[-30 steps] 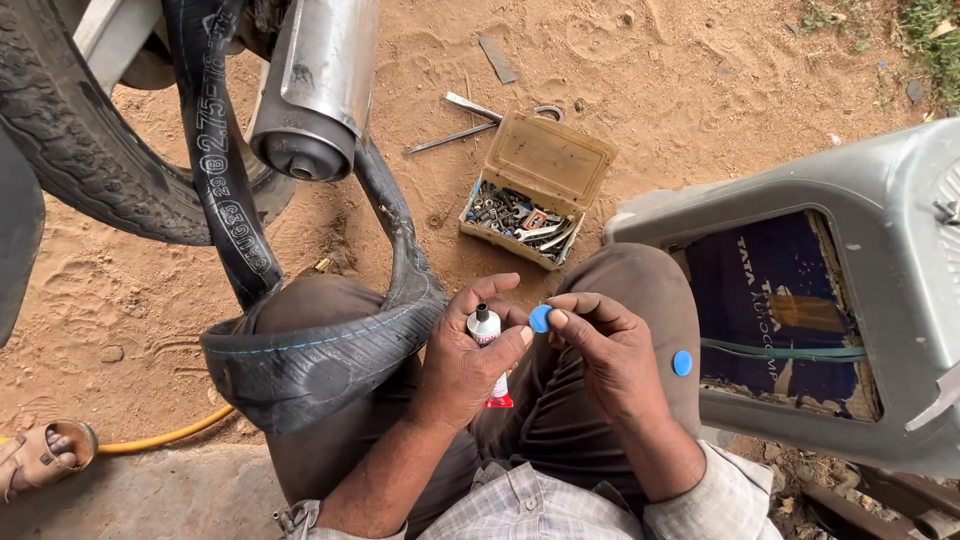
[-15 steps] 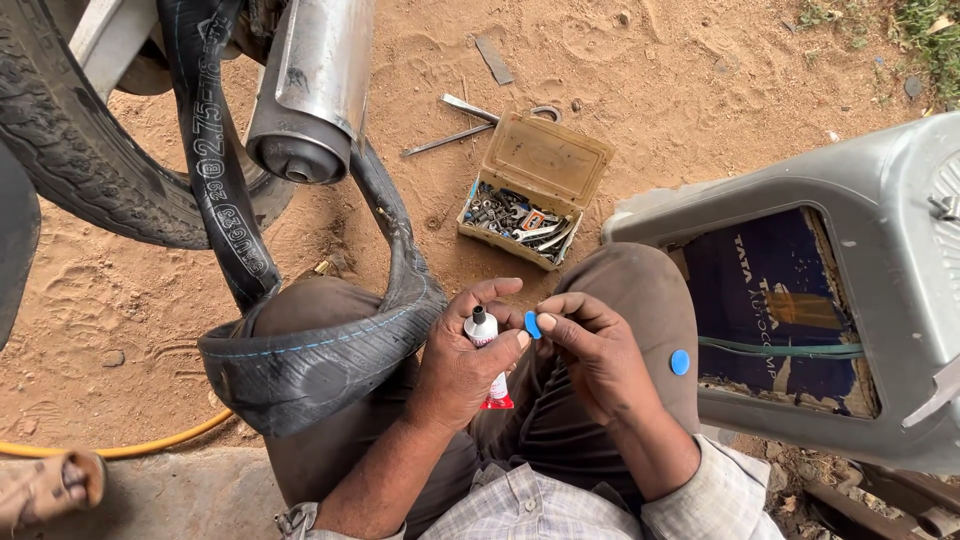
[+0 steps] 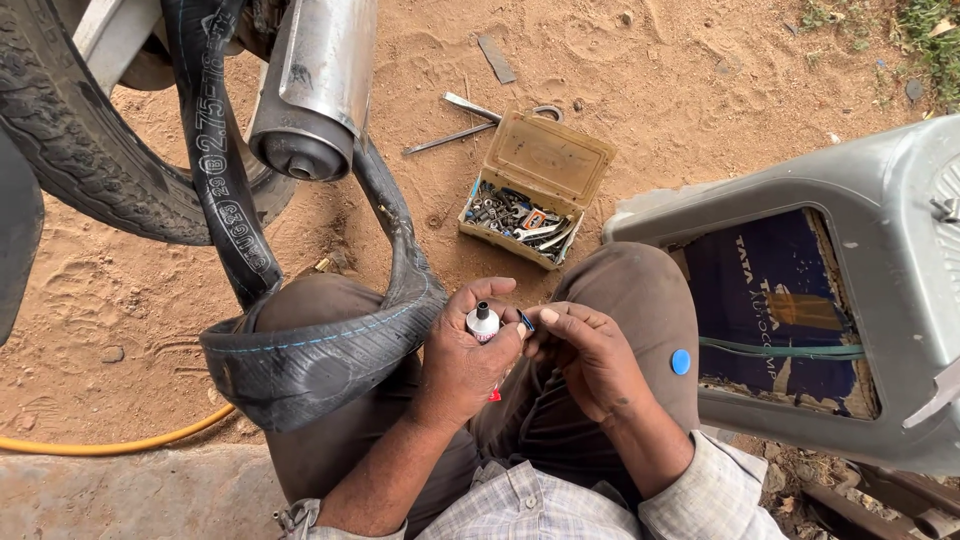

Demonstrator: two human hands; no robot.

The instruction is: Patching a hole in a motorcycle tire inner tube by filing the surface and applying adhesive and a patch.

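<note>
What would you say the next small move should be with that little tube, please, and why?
Probably tip the small tube toward the inner tube draped over the knee: the left hand holds it upright with its nozzle bare, while the right hand pinches the blue cap beside it.

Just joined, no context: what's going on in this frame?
A seated person holds a small white tube upright in the left hand, nozzle uncovered. The right hand pinches a small blue cap beside it. A black inner tube drapes over the left knee. An open box of small parts sits on the sandy ground.
</note>
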